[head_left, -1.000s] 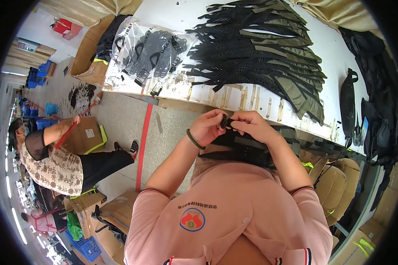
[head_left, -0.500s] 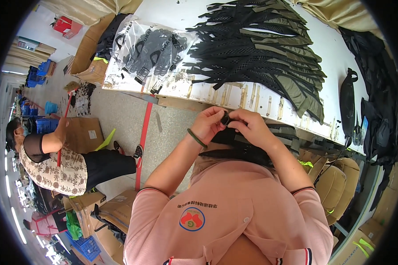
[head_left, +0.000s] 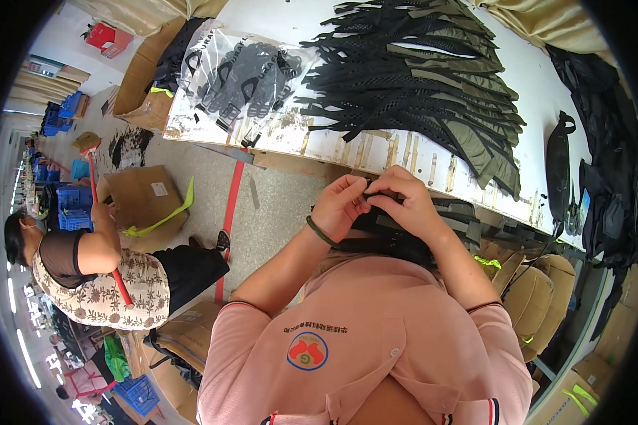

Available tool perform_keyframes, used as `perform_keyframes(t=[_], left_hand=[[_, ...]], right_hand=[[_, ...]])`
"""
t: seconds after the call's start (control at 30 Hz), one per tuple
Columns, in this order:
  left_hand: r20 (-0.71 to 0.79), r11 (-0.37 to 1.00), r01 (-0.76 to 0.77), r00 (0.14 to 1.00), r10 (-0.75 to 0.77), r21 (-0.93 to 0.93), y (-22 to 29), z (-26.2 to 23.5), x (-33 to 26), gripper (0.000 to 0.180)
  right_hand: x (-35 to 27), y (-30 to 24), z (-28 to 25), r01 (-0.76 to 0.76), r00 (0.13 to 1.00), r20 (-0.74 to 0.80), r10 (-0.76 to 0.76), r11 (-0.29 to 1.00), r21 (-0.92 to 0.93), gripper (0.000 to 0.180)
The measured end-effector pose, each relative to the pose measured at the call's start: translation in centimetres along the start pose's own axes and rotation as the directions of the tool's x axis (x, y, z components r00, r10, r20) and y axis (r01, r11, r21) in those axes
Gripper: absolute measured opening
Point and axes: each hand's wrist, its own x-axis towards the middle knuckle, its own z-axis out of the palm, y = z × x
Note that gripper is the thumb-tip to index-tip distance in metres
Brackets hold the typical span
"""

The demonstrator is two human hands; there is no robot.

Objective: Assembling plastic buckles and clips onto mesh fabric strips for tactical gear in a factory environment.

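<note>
In front of my body, just off the table's near edge, my left hand [head_left: 340,205] and my right hand [head_left: 407,203] meet at the fingertips. Both pinch a small black piece [head_left: 369,190], mostly covered by fingers, so its exact kind does not show. Below the hands, black strap-like material [head_left: 390,237] lies across my lap. On the white table [head_left: 262,20] spreads a pile of black mesh and olive fabric strips [head_left: 411,85]. Left of the pile is a clear plastic bag [head_left: 244,78] of dark plastic fittings.
A cardboard box [head_left: 149,110] adjoins the table's left end. Further left a person [head_left: 99,276] holds a red-handled tool [head_left: 94,184] beside another carton [head_left: 138,198]. Black bags [head_left: 556,170] lie at the table's right; tan padded pieces [head_left: 539,290] stand below.
My fingers have closed further over the black piece, hiding more of it, and my left hand shifted slightly right. The person at left has moved, with the red handle swung to another angle.
</note>
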Motion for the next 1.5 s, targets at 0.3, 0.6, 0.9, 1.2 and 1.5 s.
perform_keyframes(t=[0.3, 0.6, 0.9, 1.2, 1.5], left_hand=[[-0.011, 0.796, -0.25, 0.952, 0.307, 0.551, -0.7, 0.5, 0.6, 0.008], [0.078, 0.658, -0.376, 0.897, 0.436, 0.653, -1.0, 0.5, -0.1, 0.009], [0.388, 0.505, -0.522, 0.852, 0.352, 0.687, -2.4, 0.1, 0.1, 0.032], [0.496, 0.325, -0.563, 0.825, 0.271, 0.76, -0.6, 0.9, 0.0, 0.016], [0.1, 0.8, -0.11, 0.993, 0.063, 0.59, 0.2, -3.6, -4.0, 0.018]], right_hand=[[-0.9, -0.2, -0.1, 0.037, 0.999, -0.022, -0.039, 0.998, -0.055, 0.011], [-0.9, 1.5, 0.7, -0.336, 0.925, -0.015, 0.38, 0.835, 0.436, 0.022], [-2.2, 2.3, 0.6, -0.28, 0.912, -0.086, 0.401, 0.762, 0.584, 0.018], [-1.4, 1.1, -1.9, -0.378, 0.924, -0.03, 0.381, 0.923, 0.074, 0.011], [1.3, 1.6, -4.2, -0.177, 0.972, -0.194, 0.134, 0.958, -0.224, 0.01]])
